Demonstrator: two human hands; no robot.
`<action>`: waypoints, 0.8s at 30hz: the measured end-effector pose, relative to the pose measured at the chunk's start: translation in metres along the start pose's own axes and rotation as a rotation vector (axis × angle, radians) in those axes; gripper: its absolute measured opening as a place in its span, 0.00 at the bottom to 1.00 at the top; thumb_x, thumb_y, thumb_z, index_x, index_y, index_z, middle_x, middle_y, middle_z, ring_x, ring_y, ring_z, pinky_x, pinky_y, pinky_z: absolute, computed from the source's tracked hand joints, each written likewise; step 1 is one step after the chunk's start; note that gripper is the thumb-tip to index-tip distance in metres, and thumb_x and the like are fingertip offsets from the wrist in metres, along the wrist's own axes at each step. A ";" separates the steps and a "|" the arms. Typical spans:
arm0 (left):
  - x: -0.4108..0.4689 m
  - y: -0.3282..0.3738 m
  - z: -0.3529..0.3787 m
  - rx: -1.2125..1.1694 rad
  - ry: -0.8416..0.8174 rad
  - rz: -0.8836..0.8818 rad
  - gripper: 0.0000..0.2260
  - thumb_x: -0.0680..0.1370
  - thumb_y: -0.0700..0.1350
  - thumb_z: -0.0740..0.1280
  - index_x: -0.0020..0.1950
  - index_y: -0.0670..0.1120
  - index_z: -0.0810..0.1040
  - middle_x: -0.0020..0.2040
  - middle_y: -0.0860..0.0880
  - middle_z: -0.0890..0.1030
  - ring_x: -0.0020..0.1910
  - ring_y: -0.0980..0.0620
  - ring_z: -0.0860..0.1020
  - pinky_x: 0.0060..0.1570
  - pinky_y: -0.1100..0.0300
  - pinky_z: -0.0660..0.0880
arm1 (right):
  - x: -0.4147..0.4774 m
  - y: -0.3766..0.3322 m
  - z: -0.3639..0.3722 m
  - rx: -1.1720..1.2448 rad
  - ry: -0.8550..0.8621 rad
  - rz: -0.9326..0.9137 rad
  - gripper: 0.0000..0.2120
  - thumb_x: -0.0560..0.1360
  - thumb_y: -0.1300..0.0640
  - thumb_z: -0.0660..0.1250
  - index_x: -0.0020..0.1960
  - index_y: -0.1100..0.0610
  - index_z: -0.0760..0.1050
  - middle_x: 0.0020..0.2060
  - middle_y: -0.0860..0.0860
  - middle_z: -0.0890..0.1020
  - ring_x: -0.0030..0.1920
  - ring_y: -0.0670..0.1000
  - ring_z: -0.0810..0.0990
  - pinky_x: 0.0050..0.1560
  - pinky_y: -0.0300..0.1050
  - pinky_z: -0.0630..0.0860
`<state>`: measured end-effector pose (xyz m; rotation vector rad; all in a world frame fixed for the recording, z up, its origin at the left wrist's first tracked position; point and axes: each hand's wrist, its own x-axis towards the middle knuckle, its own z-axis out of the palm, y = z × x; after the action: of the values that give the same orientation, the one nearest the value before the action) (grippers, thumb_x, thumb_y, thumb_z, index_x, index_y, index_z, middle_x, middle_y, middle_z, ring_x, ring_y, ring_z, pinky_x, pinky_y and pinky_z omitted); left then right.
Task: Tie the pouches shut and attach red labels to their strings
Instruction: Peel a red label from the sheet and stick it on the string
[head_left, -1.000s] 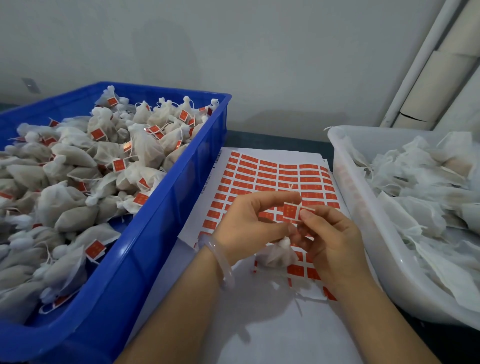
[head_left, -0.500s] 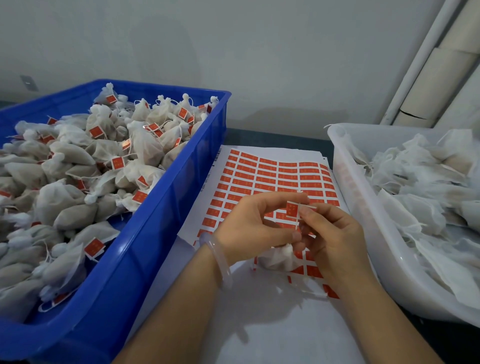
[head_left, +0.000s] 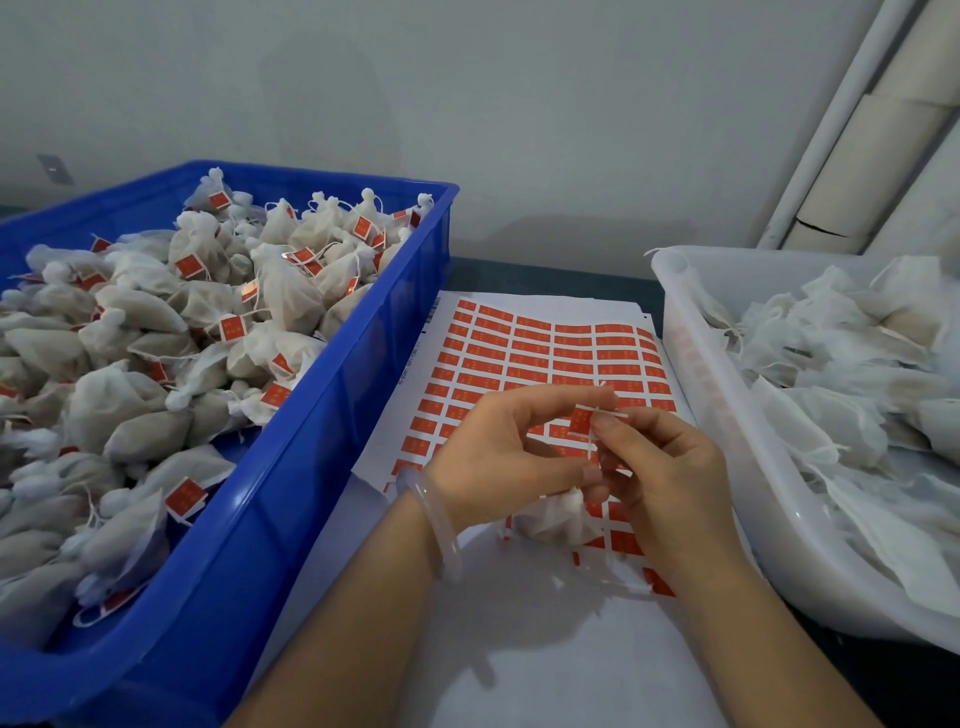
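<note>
Folding the red label round the string seems the step in hand. My left hand and right hand both pinch it at the fingertips, above the label sheet. Its long axis stands near upright. The tied pouch hangs just below, neck up. Next, I'd press the halves together, edges matched.

Label sheet between two bins.
</note>
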<state>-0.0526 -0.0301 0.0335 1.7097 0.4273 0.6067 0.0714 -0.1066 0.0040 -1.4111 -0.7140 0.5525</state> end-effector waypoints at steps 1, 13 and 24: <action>0.000 0.000 0.000 0.003 0.000 0.000 0.23 0.71 0.35 0.72 0.55 0.62 0.76 0.53 0.64 0.79 0.51 0.54 0.81 0.44 0.65 0.79 | 0.000 0.000 0.000 0.002 0.001 -0.003 0.05 0.69 0.53 0.70 0.45 0.51 0.80 0.38 0.43 0.84 0.41 0.46 0.83 0.37 0.41 0.80; 0.001 0.004 -0.002 -0.016 0.038 0.012 0.23 0.70 0.38 0.73 0.56 0.63 0.73 0.50 0.65 0.79 0.50 0.58 0.81 0.40 0.64 0.79 | -0.003 -0.005 -0.001 0.030 -0.001 -0.062 0.10 0.65 0.49 0.72 0.43 0.52 0.79 0.38 0.45 0.84 0.40 0.49 0.84 0.39 0.41 0.81; 0.006 0.004 -0.003 -0.102 0.237 -0.008 0.09 0.71 0.37 0.71 0.45 0.49 0.77 0.35 0.52 0.84 0.37 0.52 0.84 0.37 0.63 0.80 | -0.006 -0.011 0.000 0.060 -0.066 -0.102 0.20 0.60 0.42 0.68 0.46 0.55 0.77 0.39 0.45 0.83 0.40 0.47 0.83 0.37 0.37 0.79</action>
<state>-0.0501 -0.0248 0.0390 1.5439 0.5605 0.8155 0.0665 -0.1118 0.0139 -1.2981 -0.8112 0.5387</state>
